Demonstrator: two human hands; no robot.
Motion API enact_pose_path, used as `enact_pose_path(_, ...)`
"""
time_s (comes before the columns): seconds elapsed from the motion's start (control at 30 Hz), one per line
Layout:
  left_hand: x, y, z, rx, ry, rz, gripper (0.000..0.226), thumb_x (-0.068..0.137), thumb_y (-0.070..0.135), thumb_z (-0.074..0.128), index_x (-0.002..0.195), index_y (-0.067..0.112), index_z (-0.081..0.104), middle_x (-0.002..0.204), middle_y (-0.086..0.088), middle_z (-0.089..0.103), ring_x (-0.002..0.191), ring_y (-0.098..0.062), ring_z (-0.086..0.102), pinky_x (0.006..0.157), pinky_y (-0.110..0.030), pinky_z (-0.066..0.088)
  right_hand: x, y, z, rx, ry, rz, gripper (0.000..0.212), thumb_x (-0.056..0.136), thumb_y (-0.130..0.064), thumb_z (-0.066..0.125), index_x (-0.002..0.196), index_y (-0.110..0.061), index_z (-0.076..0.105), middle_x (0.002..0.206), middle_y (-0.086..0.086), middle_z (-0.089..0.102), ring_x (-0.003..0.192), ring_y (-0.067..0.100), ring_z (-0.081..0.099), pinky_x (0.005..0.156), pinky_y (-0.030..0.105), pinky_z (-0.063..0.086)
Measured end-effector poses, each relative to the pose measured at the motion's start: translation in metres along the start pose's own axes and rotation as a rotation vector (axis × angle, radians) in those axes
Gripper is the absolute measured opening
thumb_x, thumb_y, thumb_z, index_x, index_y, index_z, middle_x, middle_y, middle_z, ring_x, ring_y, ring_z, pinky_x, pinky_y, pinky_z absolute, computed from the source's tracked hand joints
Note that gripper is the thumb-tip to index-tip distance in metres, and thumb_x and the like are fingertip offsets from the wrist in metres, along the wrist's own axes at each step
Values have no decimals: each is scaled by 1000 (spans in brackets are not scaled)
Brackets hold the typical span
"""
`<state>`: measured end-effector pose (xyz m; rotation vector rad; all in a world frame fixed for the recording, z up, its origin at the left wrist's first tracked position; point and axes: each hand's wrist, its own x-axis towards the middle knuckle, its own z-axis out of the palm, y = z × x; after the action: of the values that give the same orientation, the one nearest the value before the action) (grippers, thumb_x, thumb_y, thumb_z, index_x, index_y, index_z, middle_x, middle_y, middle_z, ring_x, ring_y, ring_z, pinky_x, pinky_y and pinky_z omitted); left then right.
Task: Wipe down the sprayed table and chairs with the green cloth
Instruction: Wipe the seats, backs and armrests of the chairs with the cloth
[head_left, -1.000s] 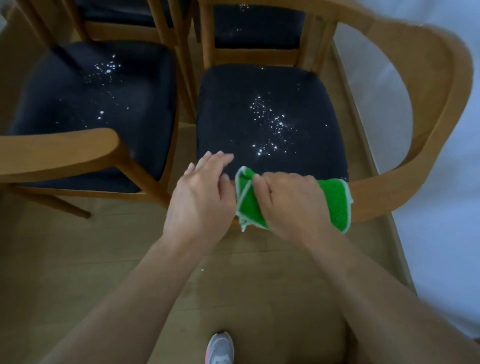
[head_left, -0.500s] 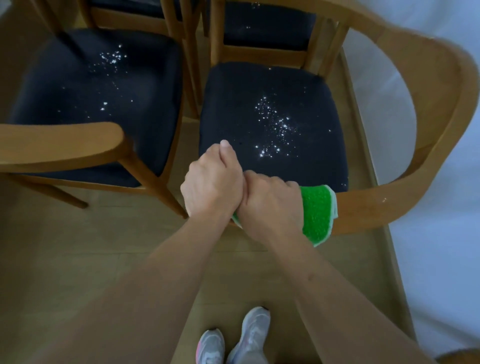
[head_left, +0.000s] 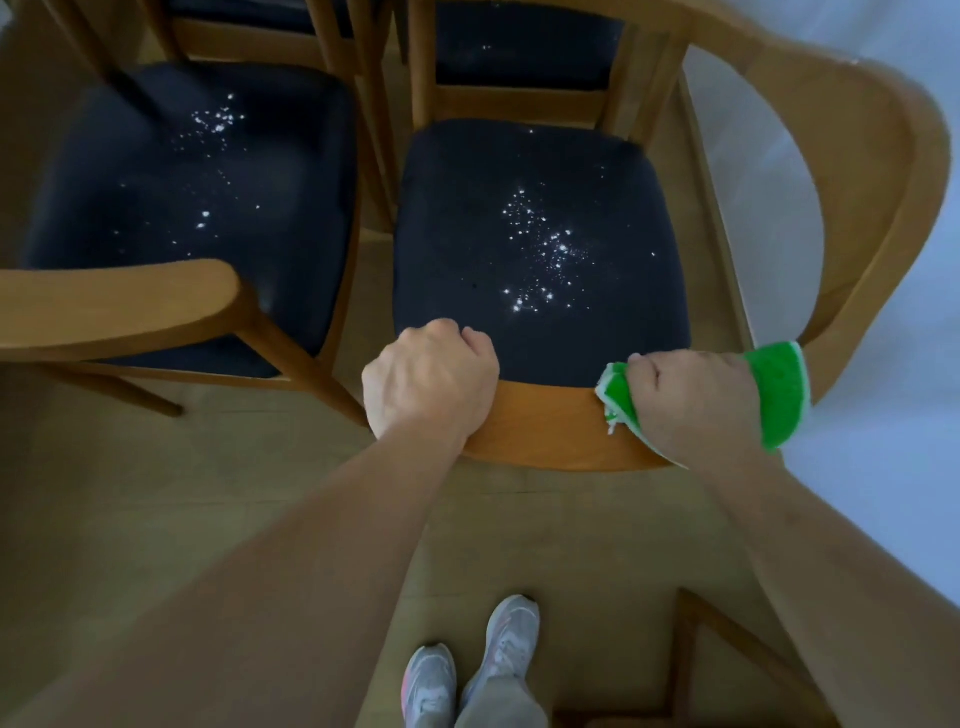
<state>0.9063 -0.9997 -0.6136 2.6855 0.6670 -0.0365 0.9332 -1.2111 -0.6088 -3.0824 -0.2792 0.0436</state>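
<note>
A wooden chair with a dark seat (head_left: 540, 249) stands in front of me, spray droplets glistening on the cushion. Its curved wooden backrest (head_left: 545, 426) runs across just below the seat. My left hand (head_left: 428, 382) grips the left part of that backrest, fingers curled over its top. My right hand (head_left: 693, 397) holds the green cloth (head_left: 779, 389) against the right part of the backrest. The cloth sticks out on both sides of the hand. A second chair with a dark seat (head_left: 192, 208) stands to the left, also speckled with droplets.
More wooden chairs stand behind, their dark seats (head_left: 524, 47) partly visible at the top. A white wall (head_left: 883, 519) runs along the right. My shoes (head_left: 467, 670) stand on the wooden floor. Another piece of wooden frame (head_left: 727, 660) shows at the lower right.
My hands were together on the cloth at the backrest. The right hand has slid right along the backrest with the cloth, while the left hand now grips the backrest alone.
</note>
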Motion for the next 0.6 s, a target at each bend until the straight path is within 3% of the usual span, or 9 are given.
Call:
enact_pose_path(0.07, 0, 0, 1, 13, -9, -4, 37, 94, 38, 29, 71, 24, 54, 55, 8, 44, 48, -10, 39, 45, -23, 20, -7, -31, 1, -33, 7, -36, 47, 97, -36, 21, 68, -20, 54, 67, 6, 65, 68, 32, 62, 66, 37, 33)
enact_pose_path(0.13, 2, -1, 2, 15, -19, -17, 40, 94, 38, 26, 71, 23, 56, 57, 7, 46, 50, -13, 42, 47, -26, 26, -14, -67, 3, 10, -14, -91, 45, 99, -39, 15, 83, -24, 54, 76, 1, 67, 72, 28, 62, 67, 36, 38)
enact_pose_path(0.27, 3, 0, 1, 17, -10, -60, 45, 94, 39, 24, 72, 22, 59, 60, 4, 51, 58, -20, 53, 56, -32, 41, -25, -103, 2, 179, 34, -118, 42, 100, -39, 22, 82, -22, 56, 81, -2, 66, 74, 24, 58, 71, 39, 37)
enact_pose_path(0.4, 2, -3, 1, 18, -14, -35, 43, 93, 42, 25, 72, 23, 58, 63, 2, 54, 59, -20, 54, 57, -33, 41, -13, -64, 0, 201, 1, -241, 45, 99, -43, 24, 64, -25, 44, 62, -3, 57, 55, 21, 51, 60, 36, 37)
enact_pose_path(0.5, 3, -2, 0, 19, -13, -35, 43, 94, 41, 26, 71, 23, 58, 62, 2, 54, 57, -18, 52, 57, -31, 39, 2, 4, -3, 96, -25, -150, 52, 97, -43, 22, 51, -20, 33, 46, -5, 40, 45, 19, 40, 58, 33, 33)
enact_pose_path(0.6, 3, -1, 0, 24, -15, -36, 41, 94, 38, 28, 70, 22, 58, 60, 3, 52, 54, -15, 48, 53, -29, 36, 11, 53, -7, 46, -7, -66, 51, 96, -36, 31, 48, -20, 36, 43, -5, 31, 45, 22, 40, 64, 41, 44)
